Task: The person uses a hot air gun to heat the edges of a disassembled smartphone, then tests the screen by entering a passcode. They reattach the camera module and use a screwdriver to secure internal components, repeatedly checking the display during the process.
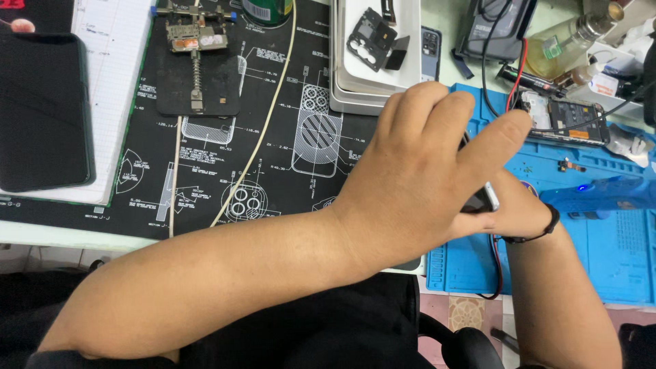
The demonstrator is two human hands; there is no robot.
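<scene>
At the blue mat's [615, 253] near edge, both hands [417, 178] pinch a phone [484, 199].

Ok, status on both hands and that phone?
Left hand reaching across, fingers on the phone. Right hand mostly hidden beneath, apparently gripping it too. Red and black wires hang under it, over the blue mat.

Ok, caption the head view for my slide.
Both hands, left hand over right hand, grip a phone above a blue mat.
</scene>
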